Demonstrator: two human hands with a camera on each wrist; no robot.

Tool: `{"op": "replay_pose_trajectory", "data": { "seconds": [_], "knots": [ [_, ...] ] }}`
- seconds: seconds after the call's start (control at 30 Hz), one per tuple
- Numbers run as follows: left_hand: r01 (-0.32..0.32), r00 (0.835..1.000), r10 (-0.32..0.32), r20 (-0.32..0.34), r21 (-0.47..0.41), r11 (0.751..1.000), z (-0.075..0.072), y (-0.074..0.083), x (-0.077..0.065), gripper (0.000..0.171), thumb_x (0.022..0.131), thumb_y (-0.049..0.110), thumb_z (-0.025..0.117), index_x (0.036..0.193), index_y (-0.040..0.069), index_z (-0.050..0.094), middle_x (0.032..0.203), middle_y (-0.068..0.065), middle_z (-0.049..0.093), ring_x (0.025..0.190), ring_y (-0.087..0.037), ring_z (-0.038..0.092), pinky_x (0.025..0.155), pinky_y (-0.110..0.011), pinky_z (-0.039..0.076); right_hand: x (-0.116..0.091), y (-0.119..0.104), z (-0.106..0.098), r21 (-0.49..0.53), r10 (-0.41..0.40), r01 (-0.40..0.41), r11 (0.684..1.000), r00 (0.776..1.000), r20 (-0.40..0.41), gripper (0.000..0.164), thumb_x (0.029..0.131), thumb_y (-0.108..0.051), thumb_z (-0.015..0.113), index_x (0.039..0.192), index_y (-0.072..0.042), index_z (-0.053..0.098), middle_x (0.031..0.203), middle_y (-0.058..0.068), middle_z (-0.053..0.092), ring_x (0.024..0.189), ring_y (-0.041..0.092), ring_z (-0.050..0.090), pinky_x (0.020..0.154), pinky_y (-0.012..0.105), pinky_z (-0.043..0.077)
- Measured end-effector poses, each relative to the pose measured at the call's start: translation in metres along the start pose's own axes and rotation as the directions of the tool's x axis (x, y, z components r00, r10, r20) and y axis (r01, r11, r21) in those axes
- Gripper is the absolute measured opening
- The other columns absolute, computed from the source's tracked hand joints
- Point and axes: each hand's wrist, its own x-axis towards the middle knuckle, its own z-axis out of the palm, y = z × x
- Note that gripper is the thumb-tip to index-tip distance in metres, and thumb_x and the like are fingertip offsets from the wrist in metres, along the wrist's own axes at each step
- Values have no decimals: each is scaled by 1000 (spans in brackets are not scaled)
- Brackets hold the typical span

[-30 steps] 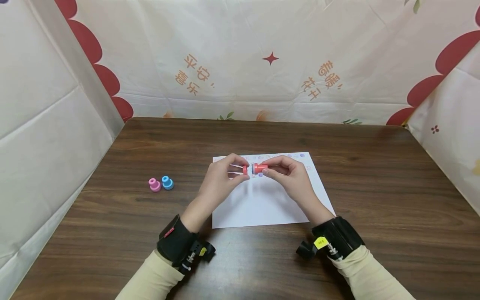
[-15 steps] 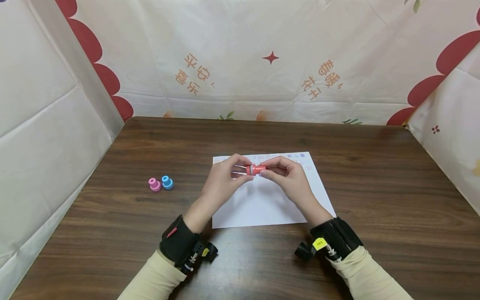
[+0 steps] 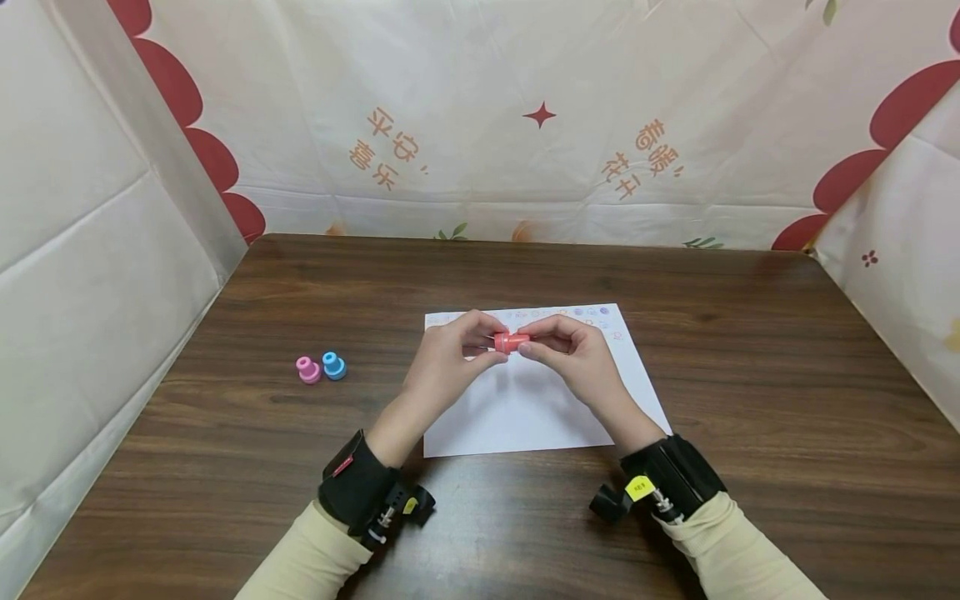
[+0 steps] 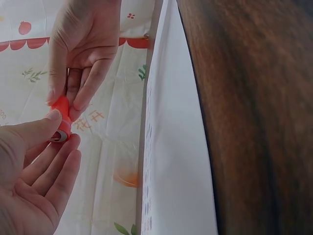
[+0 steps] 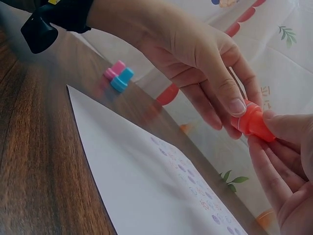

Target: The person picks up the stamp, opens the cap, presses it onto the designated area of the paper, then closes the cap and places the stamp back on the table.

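Observation:
Over a white sheet of paper (image 3: 517, 417), a small red stamp (image 3: 512, 342) lies sideways between both hands, its cap end toward the left. The left hand (image 3: 442, 358) pinches the cap end with thumb and fingertips; the right hand (image 3: 577, 354) pinches the narrower handle. Cap and body sit together, as the stamp (image 5: 257, 123) in the right wrist view also shows. In the left wrist view, a recessed round mark appears on the end of the stamp (image 4: 60, 120). Rows of small red and purple prints (image 5: 183, 169) run along the paper's far edge.
A pink stamp (image 3: 308, 370) and a blue stamp (image 3: 334, 365) stand side by side left of the paper on the brown wooden table (image 3: 750, 375). Behind the table hangs a patterned white cloth (image 3: 480, 150). Each wrist wears a black strap with a camera.
The cap in the left hand and the red stamp body in the right were apart a second ago; they came together, and the grey band between them is now covered.

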Motion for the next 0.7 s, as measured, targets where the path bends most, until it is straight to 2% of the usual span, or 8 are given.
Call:
{"op": "replay_pose_trajectory", "data": {
  "seconds": [0.3, 0.57, 0.7],
  "knots": [
    [-19, 999, 19, 27, -11, 1000, -4, 0, -2, 34, 74, 8, 81, 106, 7, 68, 100, -8, 76, 85, -12, 70, 77, -33, 61, -1, 1, 0, -34, 2, -1, 999, 1000, 29, 27, 81, -11, 75, 103, 3, 69, 96, 6, 72, 85, 13, 68, 73, 14, 56],
    [-48, 997, 45, 61, 54, 997, -5, -1, -4, 32, 76, 11, 79, 107, 9, 73, 99, -6, 76, 82, -11, 70, 76, -31, 61, -2, -2, 1, -83, 5, -1, 997, 999, 40, 24, 80, -13, 76, 100, 0, 70, 98, 16, 71, 83, 15, 68, 71, 15, 56],
    [-41, 997, 38, 72, 41, 998, -7, -1, -4, 30, 77, 9, 79, 106, 10, 72, 100, -6, 75, 86, -13, 69, 76, -33, 61, -1, -3, 1, -54, 6, -2, 999, 997, 83, 28, 83, -10, 73, 106, 4, 66, 102, 23, 69, 84, 15, 69, 73, 16, 58]
  ]
}}
